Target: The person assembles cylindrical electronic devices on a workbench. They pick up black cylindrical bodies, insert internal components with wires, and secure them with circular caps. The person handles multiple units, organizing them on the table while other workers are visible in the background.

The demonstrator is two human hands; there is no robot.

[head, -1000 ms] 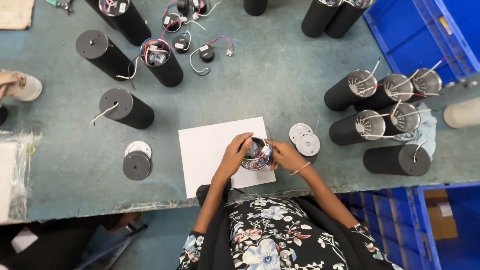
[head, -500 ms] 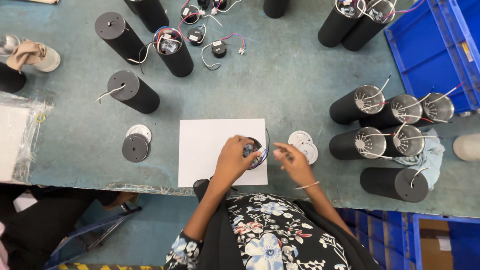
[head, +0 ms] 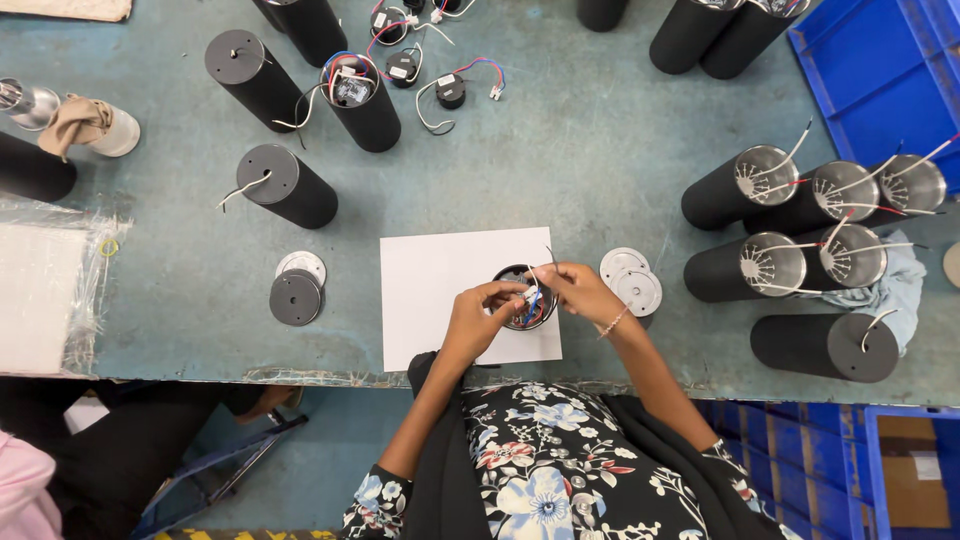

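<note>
Pinching thin wires (head: 532, 290), apparently, both hands (head: 478, 322) (head: 582, 292) over black cylinder (head: 524, 298) on white sheet (head: 440, 275)

Black cylinder housing (head: 524, 297) upright on white paper sheet (head: 440, 275), open top, coloured wires inside.

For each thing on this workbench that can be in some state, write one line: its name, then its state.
black cylinder: upright on the white sheet, open top, wires inside
left hand: pinching the wires
right hand: pinching the wires
silver-ended cylinders: lying on their sides
round discs: flat, overlapping
capped cylinder: closed, wire sticking out
</note>
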